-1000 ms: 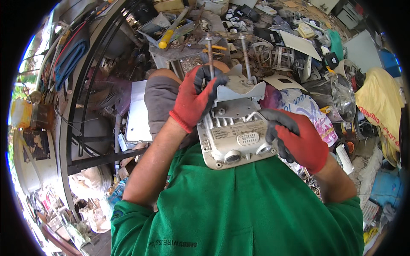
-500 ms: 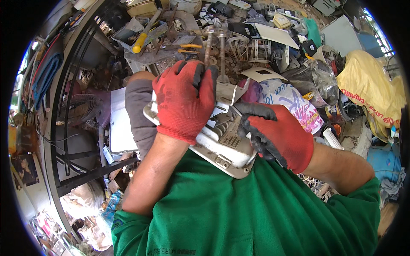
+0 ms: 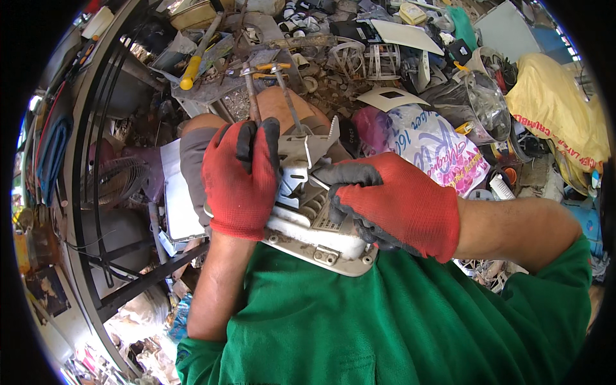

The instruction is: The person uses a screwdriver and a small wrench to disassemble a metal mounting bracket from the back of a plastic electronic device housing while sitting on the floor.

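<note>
A white, finned metal housing (image 3: 348, 248) with a label lies across my lap, against my green shirt. A metal bracket (image 3: 316, 146) with a toothed edge sits on its far side, with two long rusty bolts (image 3: 283, 93) sticking up and away from it. My left hand (image 3: 237, 186), in a red and black glove, is closed around the bracket's left side; its fingertips are partly hidden. Gloved the same way, my right hand (image 3: 398, 204) is closed on a slim metal tool (image 3: 317, 181) whose tip meets the bracket. My fingers hide most of that tool, so its kind is unclear.
Beyond my knees lie a yellow-handled tool (image 3: 191, 72), orange-handled pliers (image 3: 273, 66) and wire-cage parts (image 3: 383, 61). A printed plastic bag (image 3: 430, 144) and a yellow sack (image 3: 555, 106) lie on the right. A black metal frame (image 3: 90, 160) stands on the left.
My left hand has shifted left and lower, uncovering more of the bracket. The bolts now tilt to the left, and my right hand has moved slightly left with the tool.
</note>
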Demonstrator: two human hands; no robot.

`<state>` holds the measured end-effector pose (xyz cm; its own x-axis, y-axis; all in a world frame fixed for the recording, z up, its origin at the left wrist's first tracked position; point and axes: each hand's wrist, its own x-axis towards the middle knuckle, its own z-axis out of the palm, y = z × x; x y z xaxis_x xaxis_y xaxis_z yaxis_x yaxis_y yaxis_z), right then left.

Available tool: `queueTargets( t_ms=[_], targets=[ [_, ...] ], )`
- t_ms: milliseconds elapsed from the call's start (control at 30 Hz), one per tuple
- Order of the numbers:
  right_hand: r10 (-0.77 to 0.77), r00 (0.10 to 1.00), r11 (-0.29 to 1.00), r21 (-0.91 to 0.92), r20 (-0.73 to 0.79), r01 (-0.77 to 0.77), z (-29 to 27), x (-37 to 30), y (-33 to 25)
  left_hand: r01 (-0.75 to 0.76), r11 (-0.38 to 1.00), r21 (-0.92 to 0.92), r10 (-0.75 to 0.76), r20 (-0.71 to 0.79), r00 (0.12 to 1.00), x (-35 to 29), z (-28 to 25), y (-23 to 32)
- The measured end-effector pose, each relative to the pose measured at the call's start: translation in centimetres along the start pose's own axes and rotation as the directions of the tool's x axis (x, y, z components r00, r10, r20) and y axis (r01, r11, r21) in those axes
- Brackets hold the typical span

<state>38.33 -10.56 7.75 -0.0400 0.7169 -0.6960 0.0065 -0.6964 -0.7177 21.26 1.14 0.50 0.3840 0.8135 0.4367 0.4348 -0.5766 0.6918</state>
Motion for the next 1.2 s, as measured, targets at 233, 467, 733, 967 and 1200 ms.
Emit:
queueTargets(
  t_ms=[233, 467, 733, 967, 1200],
  targets=[
    [0.059, 0.998, 0.990, -0.124, -0.022, -0.062, -0.9, 1.0, -1.5, -0.026, 0.995, 0.094, 0.024, 0.020, 1.000, 1.0, 1.1, 0.4],
    [0.059, 0.997, 0.989, -0.129, -0.051, -0.065, -0.1, 2.2, -1.3, -0.051, 0.992, 0.116, 0.051, -0.002, 0.999, 1.1, 1.5, -1.0],
    [0.054, 0.994, 0.958, -0.276, -0.091, -0.077, -0.1, 2.0, -1.8, -0.001, 0.989, 0.146, -0.010, 0.077, 0.997, 1.4, 1.0, -1.0],
    [0.207, 0.974, 0.977, -0.030, -0.090, -0.210, -0.7, 1.6, -3.2, -0.030, 0.992, 0.125, 0.021, 0.070, 0.997, 1.6, 1.2, -1.1],
    [0.153, 0.988, 0.986, -0.061, -0.027, -0.155, -0.7, 2.7, -2.8, -0.003, 0.989, 0.147, -0.005, 0.056, 0.998, 1.8, 1.0, -1.2]
  ],
)
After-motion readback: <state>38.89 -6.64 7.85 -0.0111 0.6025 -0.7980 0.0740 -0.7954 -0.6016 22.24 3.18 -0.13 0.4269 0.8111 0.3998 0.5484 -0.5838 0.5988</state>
